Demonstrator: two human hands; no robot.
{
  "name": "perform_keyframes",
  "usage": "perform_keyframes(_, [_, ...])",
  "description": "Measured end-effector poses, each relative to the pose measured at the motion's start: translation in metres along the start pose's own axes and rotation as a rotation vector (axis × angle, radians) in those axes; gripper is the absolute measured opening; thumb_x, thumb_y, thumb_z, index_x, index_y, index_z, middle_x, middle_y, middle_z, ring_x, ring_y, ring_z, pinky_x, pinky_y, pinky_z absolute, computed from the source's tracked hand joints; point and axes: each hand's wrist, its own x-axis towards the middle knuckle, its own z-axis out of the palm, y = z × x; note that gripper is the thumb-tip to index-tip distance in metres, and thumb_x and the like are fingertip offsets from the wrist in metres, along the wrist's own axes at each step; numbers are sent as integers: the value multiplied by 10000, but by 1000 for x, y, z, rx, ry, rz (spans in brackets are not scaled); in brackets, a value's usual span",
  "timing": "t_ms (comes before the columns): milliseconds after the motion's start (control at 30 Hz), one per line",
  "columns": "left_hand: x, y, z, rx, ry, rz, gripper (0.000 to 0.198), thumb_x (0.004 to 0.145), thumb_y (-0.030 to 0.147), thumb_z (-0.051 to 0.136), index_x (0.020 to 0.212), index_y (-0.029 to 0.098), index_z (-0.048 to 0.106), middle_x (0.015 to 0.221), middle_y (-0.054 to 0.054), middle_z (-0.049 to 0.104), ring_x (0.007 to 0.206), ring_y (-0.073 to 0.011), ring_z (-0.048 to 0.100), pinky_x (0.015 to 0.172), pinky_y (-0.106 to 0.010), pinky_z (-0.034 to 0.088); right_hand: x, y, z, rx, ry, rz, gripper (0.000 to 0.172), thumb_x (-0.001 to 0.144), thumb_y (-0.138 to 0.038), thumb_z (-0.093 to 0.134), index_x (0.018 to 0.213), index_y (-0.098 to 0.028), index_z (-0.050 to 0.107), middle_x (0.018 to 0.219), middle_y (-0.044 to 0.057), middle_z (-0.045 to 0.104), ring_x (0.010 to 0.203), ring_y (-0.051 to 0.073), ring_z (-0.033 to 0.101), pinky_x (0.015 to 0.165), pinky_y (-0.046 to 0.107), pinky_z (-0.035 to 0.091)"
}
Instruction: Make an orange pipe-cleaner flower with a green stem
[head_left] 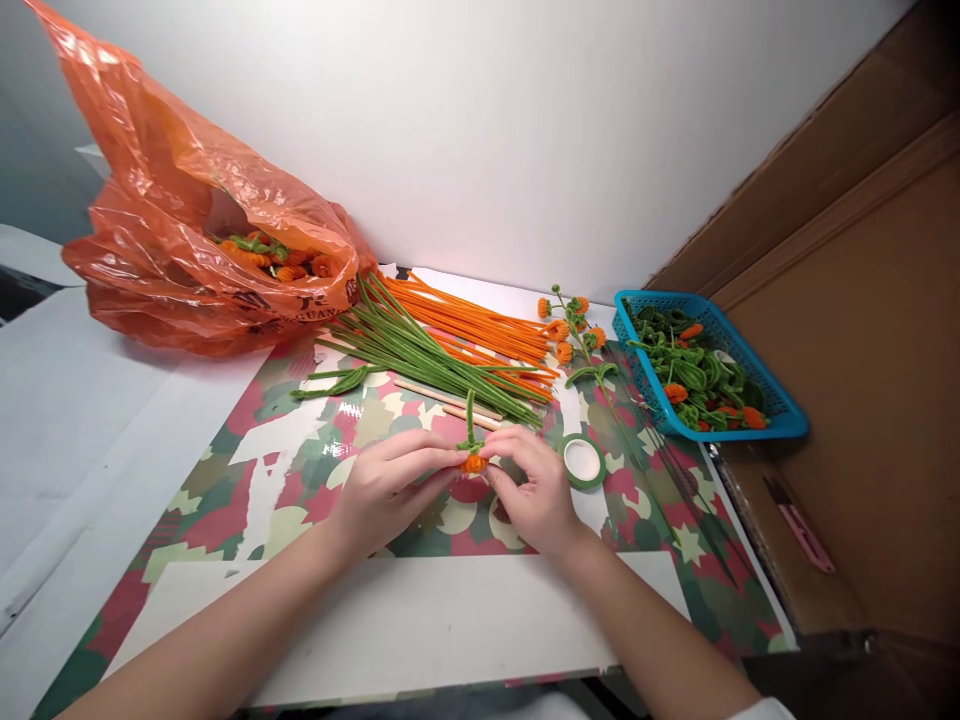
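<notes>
Between my two hands is a small orange pipe-cleaner pumpkin [473,463] with a green top and a green stem standing upright. My left hand [394,490] pinches it from the left, fingertips and thumb closed on its side. From the right, my right hand [534,488] grips it the same way, with thumb and forefinger. Just beyond the hands lie green pipe cleaners [435,350], orange pipe cleaners [472,320] and thin wooden sticks [442,397]. A roll of green tape [583,462] rests close to the right hand.
An orange plastic bag [217,230] with several pumpkins inside stands at the back left. A finished pumpkin branch [592,372] lies right of centre. The blue basket [787,420] holds green and orange pieces. A pink-handled cutter [806,538] lies by the cardboard wall [862,330].
</notes>
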Motion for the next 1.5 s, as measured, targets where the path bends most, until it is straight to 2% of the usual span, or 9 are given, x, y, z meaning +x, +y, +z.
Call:
perform_keyframes(200, [-5,-10,8,171,-97,-21,112,872,155,579,795,205,644,756,-14,671,674,-120,611,577,-210,478,0,13,3,-296,-10,-64,229,851,-107,541,849,-265,707,918,61,610,892,216,523,807,376,433])
perform_keyframes(333, [-6,-16,9,310,-183,-49,160,889,182,532,770,208,635,753,-8,662,698,-140,600,598,-236,455,4,17,2,-352,-46,-76,217,831,-89,556,787,-242,705,928,66,617,916,221,504,822,379,414])
perform_keyframes(500, [-5,-18,5,405,-281,11,107,832,159,568,774,212,640,769,-12,671,705,-170,573,615,-281,421,11,20,-4,-384,122,-96,142,805,-104,584,768,-204,679,895,62,609,895,207,522,823,357,431])
perform_keyframes(633, [-6,-19,4,422,-300,14,135,840,158,548,792,214,661,817,-15,680,715,-167,563,636,-292,413,16,24,-12,-421,256,-107,124,786,-105,592,735,-200,653,846,46,608,862,201,546,803,352,446])
perform_keyframes(800, [-6,-21,6,369,-255,9,135,861,254,555,780,210,654,816,-20,668,725,-167,573,649,-287,423,17,17,-28,-444,374,-144,122,778,-104,594,736,-207,642,852,41,616,863,197,573,809,344,462])
perform_keyframes(933, [-4,-21,5,292,-205,-29,188,859,319,560,726,205,628,823,-24,662,742,-166,595,663,-274,440,2,10,-51,-482,451,-140,101,794,-131,585,744,-201,638,855,51,620,893,204,590,834,348,462])
perform_keyframes(1200, [-1,-22,1,155,-38,-150,207,819,363,556,696,205,608,806,-32,672,774,-175,621,709,-273,476,-85,25,-104,-627,558,88,93,809,-193,563,741,-192,625,847,67,624,881,226,584,799,371,476])
perform_keyframes(1333, [-2,-20,-2,165,32,-163,206,824,349,543,685,202,580,774,-32,656,763,-179,602,700,-283,474,-118,31,-120,-642,568,161,114,811,-202,541,731,-179,619,826,90,620,796,235,581,658,357,493])
perform_keyframes(1500, [-6,-23,-2,160,57,-204,231,836,366,536,683,198,581,749,-31,624,712,-170,578,615,-271,471,-105,24,-111,-652,403,139,141,765,-195,637,897,-202,687,955,87,648,932,268,553,827,434,481])
